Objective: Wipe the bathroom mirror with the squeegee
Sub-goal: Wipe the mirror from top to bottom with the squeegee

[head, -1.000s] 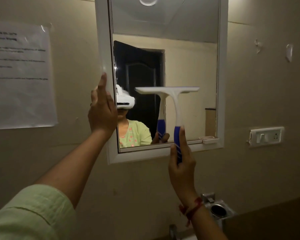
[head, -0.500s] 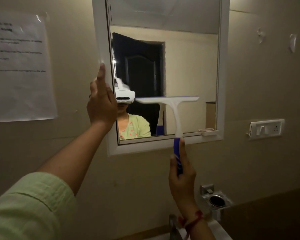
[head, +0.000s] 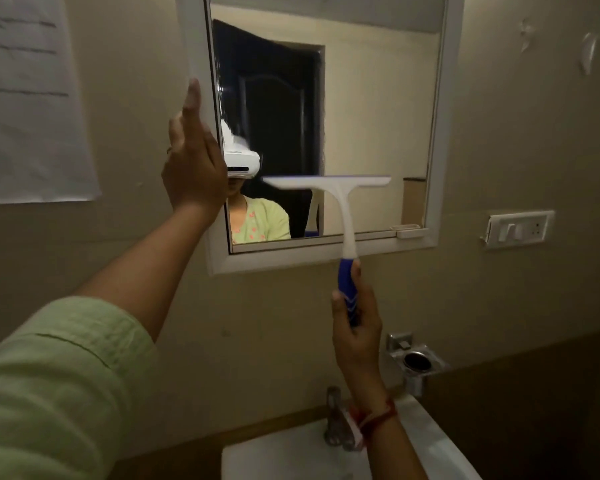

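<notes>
The white-framed bathroom mirror [head: 444,133] hangs on the beige wall. A squeegee [head: 340,202] with a white blade and a blue handle lies against the lower part of the glass, its blade level. My right hand [head: 355,327] grips the blue handle below the mirror's bottom frame. My left hand [head: 193,161] rests with straight fingers on the mirror's left frame edge. The glass reflects a dark door and a person wearing a white headset.
A paper notice [head: 32,98] is taped to the wall on the left. A switch plate [head: 518,229] sits right of the mirror. Below are a metal holder [head: 417,363], a tap [head: 336,420] and a white basin [head: 430,441].
The squeegee has slid down the glass toward the bottom frame, and my right hand has dropped with it. My left hand stays on the frame's left edge.
</notes>
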`<state>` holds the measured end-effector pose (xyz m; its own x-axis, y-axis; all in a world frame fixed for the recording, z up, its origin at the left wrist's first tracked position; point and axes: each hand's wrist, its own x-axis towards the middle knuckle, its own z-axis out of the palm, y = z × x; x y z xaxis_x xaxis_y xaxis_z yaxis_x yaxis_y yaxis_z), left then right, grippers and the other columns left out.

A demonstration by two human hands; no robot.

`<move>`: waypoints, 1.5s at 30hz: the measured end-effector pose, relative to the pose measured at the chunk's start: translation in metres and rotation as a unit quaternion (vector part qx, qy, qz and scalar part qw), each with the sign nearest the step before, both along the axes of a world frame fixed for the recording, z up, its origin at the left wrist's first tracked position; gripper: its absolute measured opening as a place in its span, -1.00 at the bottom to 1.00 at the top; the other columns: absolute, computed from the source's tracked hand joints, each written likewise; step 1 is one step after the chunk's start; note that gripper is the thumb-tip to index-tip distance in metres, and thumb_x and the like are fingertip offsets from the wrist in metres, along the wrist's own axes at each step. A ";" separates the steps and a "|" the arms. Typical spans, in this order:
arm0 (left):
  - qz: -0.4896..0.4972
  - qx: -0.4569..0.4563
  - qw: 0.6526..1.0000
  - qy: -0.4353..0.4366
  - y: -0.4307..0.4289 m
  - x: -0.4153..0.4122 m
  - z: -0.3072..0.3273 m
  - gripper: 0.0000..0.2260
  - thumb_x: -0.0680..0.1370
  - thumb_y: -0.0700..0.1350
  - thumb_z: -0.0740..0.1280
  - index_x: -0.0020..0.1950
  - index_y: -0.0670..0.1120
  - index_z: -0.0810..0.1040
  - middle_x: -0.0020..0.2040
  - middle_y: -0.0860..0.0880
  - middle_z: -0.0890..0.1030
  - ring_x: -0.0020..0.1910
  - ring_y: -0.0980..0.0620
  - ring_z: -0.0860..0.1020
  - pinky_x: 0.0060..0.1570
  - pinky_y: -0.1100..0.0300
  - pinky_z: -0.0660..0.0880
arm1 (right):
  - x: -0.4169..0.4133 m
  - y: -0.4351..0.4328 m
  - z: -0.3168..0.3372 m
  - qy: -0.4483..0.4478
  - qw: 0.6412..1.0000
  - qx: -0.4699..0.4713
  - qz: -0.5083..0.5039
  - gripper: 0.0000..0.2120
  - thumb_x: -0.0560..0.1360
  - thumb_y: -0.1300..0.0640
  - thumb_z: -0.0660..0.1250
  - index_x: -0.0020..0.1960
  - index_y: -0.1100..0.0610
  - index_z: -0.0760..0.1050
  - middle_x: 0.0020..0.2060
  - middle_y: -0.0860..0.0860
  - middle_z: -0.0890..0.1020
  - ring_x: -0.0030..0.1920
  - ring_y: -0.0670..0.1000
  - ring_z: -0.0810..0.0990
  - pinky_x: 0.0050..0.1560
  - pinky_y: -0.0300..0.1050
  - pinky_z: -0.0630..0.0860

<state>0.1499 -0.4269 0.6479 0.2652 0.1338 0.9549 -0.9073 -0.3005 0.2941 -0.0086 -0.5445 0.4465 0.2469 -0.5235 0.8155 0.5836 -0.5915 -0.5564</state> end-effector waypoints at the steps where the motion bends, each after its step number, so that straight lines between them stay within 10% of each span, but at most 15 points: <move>1: -0.002 0.001 1.000 0.000 0.000 0.000 0.000 -0.59 0.61 -0.03 -0.05 0.48 0.08 0.14 0.32 -0.12 0.42 -0.13 -0.16 0.52 -0.20 0.02 0.48 | -0.002 -0.001 0.012 -0.002 1.000 0.005 0.006 -0.57 0.54 0.01 0.21 0.37 -0.24 0.24 -0.19 -0.21 0.53 -0.40 -0.19 0.38 -0.40 -0.37 0.40; 11: -0.017 0.005 1.000 0.006 0.001 0.000 0.001 -0.59 0.61 -0.03 -0.06 0.48 0.07 0.14 0.27 -0.11 0.44 -0.25 -0.08 0.51 -0.25 0.03 0.50 | 0.001 0.000 -0.013 0.002 0.998 0.053 0.017 -0.60 0.55 0.05 0.11 0.34 -0.24 0.29 -0.32 -0.06 0.43 -0.39 -0.03 0.31 -0.38 -0.08 0.37; 24: -0.012 0.010 1.000 -0.009 -0.001 0.007 -0.001 -0.59 0.62 -0.05 -0.04 0.48 0.02 0.15 0.24 -0.12 0.47 -0.31 0.15 0.40 -0.39 0.47 0.21 | -0.012 -0.005 0.023 -0.004 0.998 0.050 0.049 -0.58 0.51 0.05 0.09 0.34 -0.24 0.26 -0.32 0.03 0.43 -0.44 -0.15 0.35 -0.45 -0.36 0.39; 30: -0.021 0.005 1.000 -0.009 0.000 0.005 0.000 -0.60 0.63 -0.04 -0.05 0.48 0.02 0.15 0.24 -0.13 0.46 -0.31 0.11 0.42 -0.33 0.25 0.37 | -0.016 -0.002 -0.021 0.052 0.996 0.063 0.041 -0.58 0.51 0.09 0.06 0.26 -0.34 0.28 -0.33 0.10 0.37 -0.42 -0.07 0.31 -0.45 -0.24 0.36; 39: -0.049 0.010 0.999 -0.008 0.001 0.008 0.002 -0.60 0.63 -0.07 -0.04 0.49 0.02 0.14 0.28 -0.12 0.41 -0.28 0.14 0.42 -0.35 0.43 0.32 | -0.022 -0.008 0.011 0.021 0.996 0.067 0.045 -0.64 0.57 0.16 0.06 0.31 -0.12 0.28 -0.29 0.05 0.43 -0.44 -0.18 0.38 -0.47 -0.38 0.40; 45: -0.049 0.010 0.999 0.002 0.002 0.007 0.001 -0.60 0.63 -0.07 -0.03 0.49 0.04 0.14 0.28 -0.14 0.40 -0.27 0.18 0.40 -0.35 0.51 0.27 | -0.028 -0.004 -0.038 0.042 0.992 0.109 0.045 -0.57 0.49 0.11 0.13 0.21 -0.37 0.38 -0.34 0.04 0.45 -0.46 -0.17 0.35 -0.49 -0.35 0.38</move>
